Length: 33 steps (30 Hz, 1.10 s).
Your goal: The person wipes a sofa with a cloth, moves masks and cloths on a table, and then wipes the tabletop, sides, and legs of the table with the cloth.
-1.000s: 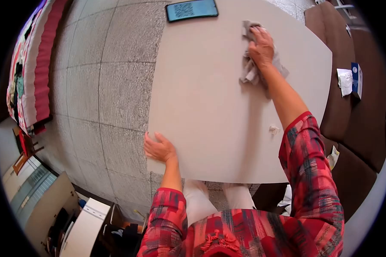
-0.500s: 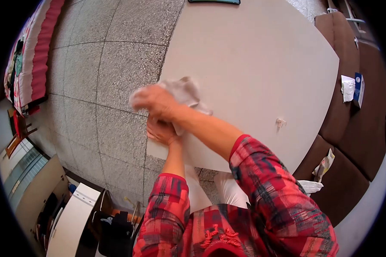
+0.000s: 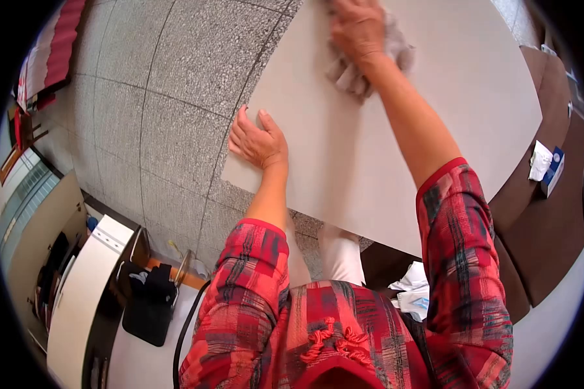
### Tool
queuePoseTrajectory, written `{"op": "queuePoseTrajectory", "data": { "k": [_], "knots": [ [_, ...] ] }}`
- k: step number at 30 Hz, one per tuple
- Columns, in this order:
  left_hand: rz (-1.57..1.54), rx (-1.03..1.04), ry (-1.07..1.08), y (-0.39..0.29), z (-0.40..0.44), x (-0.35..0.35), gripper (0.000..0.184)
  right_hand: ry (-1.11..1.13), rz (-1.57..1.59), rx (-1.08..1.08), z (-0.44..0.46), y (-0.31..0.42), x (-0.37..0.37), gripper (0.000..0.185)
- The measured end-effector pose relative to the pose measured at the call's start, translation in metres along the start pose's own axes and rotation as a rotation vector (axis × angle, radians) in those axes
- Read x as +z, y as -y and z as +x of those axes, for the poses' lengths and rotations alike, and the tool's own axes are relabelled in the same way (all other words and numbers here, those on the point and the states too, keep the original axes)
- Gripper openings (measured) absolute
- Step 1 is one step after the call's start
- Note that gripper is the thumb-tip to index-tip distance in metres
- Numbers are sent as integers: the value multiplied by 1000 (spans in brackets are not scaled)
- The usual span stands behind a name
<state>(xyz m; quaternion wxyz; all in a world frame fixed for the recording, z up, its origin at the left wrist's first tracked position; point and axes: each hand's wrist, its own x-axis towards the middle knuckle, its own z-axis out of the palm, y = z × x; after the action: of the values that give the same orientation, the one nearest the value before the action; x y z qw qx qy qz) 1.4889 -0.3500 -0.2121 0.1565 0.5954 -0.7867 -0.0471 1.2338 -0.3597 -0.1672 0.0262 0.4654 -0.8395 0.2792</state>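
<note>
Back out across the tabletop (image 3: 474, 97) with the cloth (image 3: 353, 79) under the right hand (image 3: 360, 32): half a second ago at the left edge, right up by the left hand (image 3: 259, 139), now far forward near the top of the view and well apart from it. Lies bunched on the pale surface, in loose folds to the right of the palm and below it. Blurred at the right hand, so probably in mid-stroke rather than at rest. Closed over the cloth at the right fingers, as far as shows, but cut short near the tips by the upper border, so cannot tell how firm a grip. Loosely spread at the left fingers, thumb apart, holding nothing visible; still by the left edge near the corner, so seemingly just a brace, though cannot tell whether hooked over the rim. No sight any longer of the phone at the far end. No sight either of the small clear bit on the right side, perhaps hidden behind the right sleeve (image 3: 464, 220). Means, by the look of it, a switch from the near left corner to the farther part, still in mid-wipe, perhaps without having covered the patch beneath the left hand.
</note>
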Motion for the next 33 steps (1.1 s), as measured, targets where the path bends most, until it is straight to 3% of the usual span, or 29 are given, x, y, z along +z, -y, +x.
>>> {"op": "queuePoseTrajectory", "data": {
  "k": [1,3,6,8,10,11,13,17,20,23,29,33],
  "knots": [
    [11,-8,1,0,-1,0,40,121,98,-29,-4,15,3,37],
    [13,8,-14,-1,0,-1,42,-51,132,-153,-24,33,32,41],
    [15,-10,-11,-3,0,-2,35,34,283,-183,-57,84,60,38],
    [-130,-83,87,46,-15,45,40,41,353,-186,-71,117,70,38],
    [-363,-209,185,46,-16,41,45,175,941,-222,-74,135,72,44],
    [-443,-262,178,27,-9,22,44,180,949,-220,-76,133,68,44],
    [4,-18,-24,20,-7,15,42,42,1162,254,-66,117,32,45],
    [-114,-15,-67,2,-2,1,36,-341,521,155,-89,22,-37,46],
    [-134,-20,-67,2,-3,1,34,-335,212,265,-136,-32,-56,45],
    [-148,-4,-85,4,-2,5,33,-329,104,307,-159,-28,-44,44],
    [-248,-38,-104,5,-1,-4,34,-189,-14,256,-172,50,-4,45],
    [-519,-127,-35,20,2,-24,38,-145,-44,178,-177,74,7,46]
  ]
}}
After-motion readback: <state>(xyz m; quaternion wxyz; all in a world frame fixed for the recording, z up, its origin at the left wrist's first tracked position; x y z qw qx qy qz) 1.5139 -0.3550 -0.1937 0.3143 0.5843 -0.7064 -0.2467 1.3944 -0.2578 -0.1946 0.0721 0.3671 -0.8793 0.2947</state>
